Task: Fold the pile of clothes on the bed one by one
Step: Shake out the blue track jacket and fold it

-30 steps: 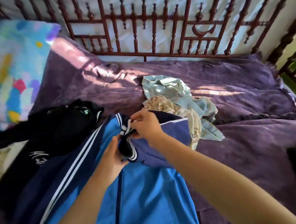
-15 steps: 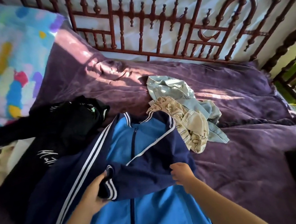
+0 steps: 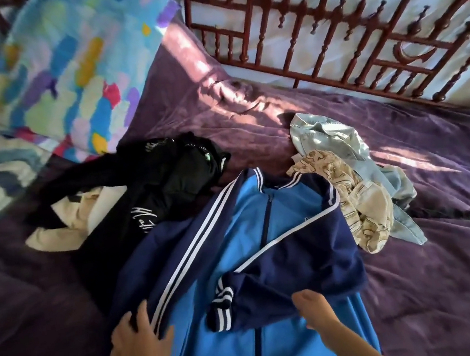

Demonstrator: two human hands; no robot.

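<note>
L hand [image 3: 139,344] now off cuff, flat on jacket [image 3: 239,253] stripes, R hand [image 3: 314,306] still pinching folded sleeve [image 3: 297,278]

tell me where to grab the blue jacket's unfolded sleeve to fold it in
Take the left sleeve near its lower end, by the left hand, coming from the left. It lies flat and stretched along the jacket edge; the right sleeve is already folded across.

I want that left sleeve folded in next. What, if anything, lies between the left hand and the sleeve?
Nothing visible. The left hand already rests flat on the jacket's left sleeve. The black garment lies beside the sleeve, farther up the bed, not over it here.
</note>
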